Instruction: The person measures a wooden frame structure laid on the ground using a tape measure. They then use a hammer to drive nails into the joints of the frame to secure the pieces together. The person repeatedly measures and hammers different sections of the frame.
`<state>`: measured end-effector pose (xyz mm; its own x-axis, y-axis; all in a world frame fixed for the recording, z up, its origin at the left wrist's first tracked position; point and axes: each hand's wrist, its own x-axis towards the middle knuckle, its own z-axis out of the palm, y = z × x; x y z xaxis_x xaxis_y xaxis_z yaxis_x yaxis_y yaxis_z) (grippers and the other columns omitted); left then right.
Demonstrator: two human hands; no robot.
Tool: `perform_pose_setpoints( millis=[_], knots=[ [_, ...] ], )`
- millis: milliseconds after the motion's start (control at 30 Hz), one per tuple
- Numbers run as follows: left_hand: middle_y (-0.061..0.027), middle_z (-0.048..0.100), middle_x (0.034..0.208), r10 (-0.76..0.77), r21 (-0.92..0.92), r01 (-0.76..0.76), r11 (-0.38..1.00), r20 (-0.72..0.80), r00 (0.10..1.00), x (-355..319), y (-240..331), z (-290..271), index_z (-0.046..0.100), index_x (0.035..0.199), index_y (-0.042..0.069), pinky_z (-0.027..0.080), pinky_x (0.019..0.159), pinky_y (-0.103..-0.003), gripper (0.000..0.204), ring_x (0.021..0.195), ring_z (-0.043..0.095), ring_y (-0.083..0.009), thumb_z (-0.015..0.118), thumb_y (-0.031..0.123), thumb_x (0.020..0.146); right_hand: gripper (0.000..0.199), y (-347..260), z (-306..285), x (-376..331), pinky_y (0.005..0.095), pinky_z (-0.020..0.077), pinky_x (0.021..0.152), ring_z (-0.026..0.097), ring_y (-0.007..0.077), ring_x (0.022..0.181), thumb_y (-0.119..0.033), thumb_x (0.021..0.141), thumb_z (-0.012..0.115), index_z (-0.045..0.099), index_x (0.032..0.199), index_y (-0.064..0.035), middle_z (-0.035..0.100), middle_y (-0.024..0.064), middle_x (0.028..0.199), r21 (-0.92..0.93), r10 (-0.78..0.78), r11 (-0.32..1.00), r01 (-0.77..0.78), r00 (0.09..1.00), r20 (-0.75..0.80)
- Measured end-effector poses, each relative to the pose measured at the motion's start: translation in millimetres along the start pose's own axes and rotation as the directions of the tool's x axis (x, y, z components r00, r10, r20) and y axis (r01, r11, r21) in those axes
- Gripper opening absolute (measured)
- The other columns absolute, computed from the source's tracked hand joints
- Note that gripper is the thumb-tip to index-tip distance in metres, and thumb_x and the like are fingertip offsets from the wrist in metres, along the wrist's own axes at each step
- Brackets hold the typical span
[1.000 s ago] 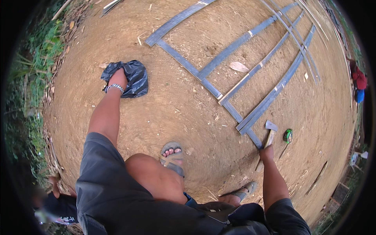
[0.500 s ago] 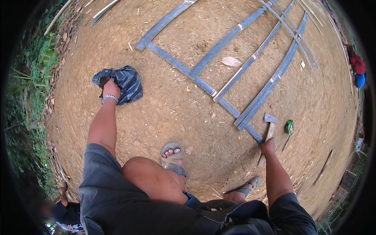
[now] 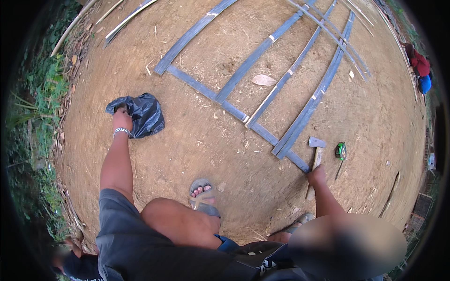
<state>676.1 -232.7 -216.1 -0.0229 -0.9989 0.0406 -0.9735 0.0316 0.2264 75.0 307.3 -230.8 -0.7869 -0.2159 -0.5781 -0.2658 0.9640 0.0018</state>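
My left hand (image 3: 123, 120), with a chain bracelet at the wrist, is closed at the mouth of a crumpled black plastic bag (image 3: 147, 114) on the ground. Its fingertips are partly hidden by the bag. My right hand (image 3: 317, 176) wraps round the wooden handle of a hatchet (image 3: 317, 142), whose metal head points away from me. Just left of that hand ends a flat dark strip (image 3: 199, 89), which looks like split bamboo. Several long strips (image 3: 246, 67) run away from it across the ground, like a grid. To the hatchet's right lies a green and black tape measure (image 3: 341, 150).
Thin strips (image 3: 344, 44) cross the grid at the far right. More poles (image 3: 126, 23) lie at the far left, beside green plants (image 3: 44, 136). One person (image 3: 418, 65) is at the far right edge, another (image 3: 77, 262) at the lower left. A dry leaf (image 3: 264, 80) lies among the strips.
The whole view has shifted slightly, so the strips, bag and tape measure sit a little further left. My left hand stays at the bag and my right hand keeps its hold on the hatchet.
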Motion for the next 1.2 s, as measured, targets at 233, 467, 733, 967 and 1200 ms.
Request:
perform_pose_setpoints(
  millis=[233, 467, 733, 967, 1200],
  knots=[
    [-0.0216, 0.074, 0.096, -0.044, -0.159, 0.021, 0.987, -0.145, 0.988, -16, 25, -21, 0.071, 0.104, 0.000, 0.056, 0.082, -0.045, 0.019, 0.092, 0.072, -0.0385, 0.066, 0.017, 0.095, 0.058, 6, -4, 0, 0.0478, 0.0519, 0.101, 0.063, 0.0455, 0.121, -0.013, 0.079, 0.078, 0.051, 0.127, 0.0037, 0.066, 0.0319, 0.124, 0.002, 0.002, 1.000, -0.002, 1.000, -0.012],
    [-0.0136, 0.074, 0.088, -0.138, -0.340, -0.028, 0.940, -0.455, 0.880, -23, 40, -52, 0.069, 0.103, 0.001, 0.055, 0.075, -0.037, 0.021, 0.081, 0.072, -0.0252, 0.069, 0.021, 0.100, 0.058, 5, -5, 0, 0.0492, 0.0528, 0.100, 0.065, 0.0454, 0.119, -0.015, 0.079, 0.079, 0.051, 0.126, 0.0029, 0.067, 0.0313, 0.122, 0.014, -0.038, 0.999, 0.037, 0.999, 0.032],
    [-0.0078, 0.070, 0.081, 0.036, -0.495, -0.197, 0.846, -0.314, 0.949, -53, 133, -64, 0.068, 0.101, 0.000, 0.052, 0.065, -0.030, 0.016, 0.070, 0.068, -0.0147, 0.068, 0.015, 0.100, 0.064, 25, 6, 15, 0.0487, 0.0547, 0.096, 0.067, 0.0455, 0.114, -0.019, 0.073, 0.082, 0.051, 0.124, 0.0035, 0.067, 0.0312, 0.118, 0.089, -0.085, 0.993, 0.083, 0.996, 0.025],
    [-0.0134, 0.071, 0.083, 0.435, -0.328, -0.483, 0.812, -0.212, 0.875, -100, 177, -46, 0.071, 0.102, -0.003, 0.053, 0.068, -0.031, 0.014, 0.071, 0.069, -0.0173, 0.067, 0.009, 0.096, 0.061, 18, -9, -6, 0.0497, 0.0533, 0.096, 0.067, 0.0459, 0.112, -0.018, 0.078, 0.078, 0.048, 0.128, 0.0005, 0.068, 0.0312, 0.116, 0.283, -0.089, 0.957, 0.069, 0.994, 0.060],
    [-0.0125, 0.073, 0.082, 0.541, -0.404, -0.469, 0.785, 0.078, 0.837, -153, 201, -33, 0.073, 0.099, -0.001, 0.054, 0.067, -0.032, 0.011, 0.070, 0.070, -0.0187, 0.069, 0.008, 0.094, 0.050, 37, -8, -12, 0.0485, 0.0531, 0.093, 0.067, 0.0449, 0.107, -0.015, 0.076, 0.078, 0.057, 0.117, 0.0020, 0.068, 0.0298, 0.112, 0.399, -0.113, 0.900, 0.175, 0.978, -0.176]
  ],
)
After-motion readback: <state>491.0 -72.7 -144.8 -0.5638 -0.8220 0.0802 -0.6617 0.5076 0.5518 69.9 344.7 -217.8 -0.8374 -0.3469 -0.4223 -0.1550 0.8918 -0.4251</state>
